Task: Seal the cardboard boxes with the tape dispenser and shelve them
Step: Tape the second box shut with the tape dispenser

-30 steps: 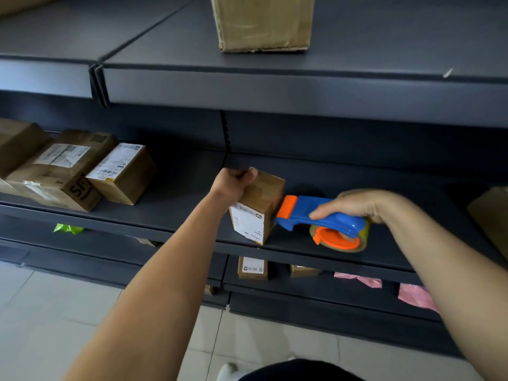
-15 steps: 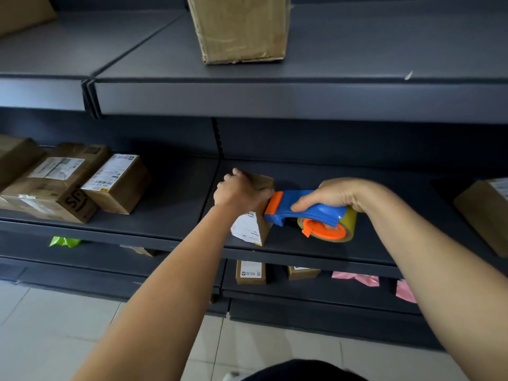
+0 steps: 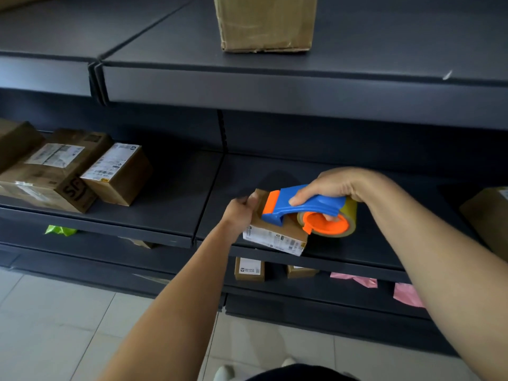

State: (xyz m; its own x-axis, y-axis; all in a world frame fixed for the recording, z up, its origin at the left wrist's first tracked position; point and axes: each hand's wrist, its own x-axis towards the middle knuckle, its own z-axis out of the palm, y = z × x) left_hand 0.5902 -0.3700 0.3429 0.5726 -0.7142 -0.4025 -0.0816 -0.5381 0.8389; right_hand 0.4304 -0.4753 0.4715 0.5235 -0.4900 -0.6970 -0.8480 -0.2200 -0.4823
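Observation:
A small cardboard box (image 3: 277,235) with a white label on its near face lies on the dark middle shelf (image 3: 357,251), near its front edge. My left hand (image 3: 239,213) grips the box's left end. My right hand (image 3: 334,185) holds a blue and orange tape dispenser (image 3: 310,213) by its handle. The dispenser's orange front edge rests on the top of the box, and its tape roll hangs just off the box's right side.
Several labelled cardboard boxes (image 3: 66,169) sit at the left of the middle shelf. A larger box (image 3: 265,22) stands on the top shelf. Another box (image 3: 488,215) shows at the right edge. Small boxes (image 3: 249,269) and pink bags (image 3: 406,294) lie on the lower shelf.
The small box has been tipped from standing on end to lying flat. My left hand shifted from its top to its left end. The dispenser now rests on the box's top.

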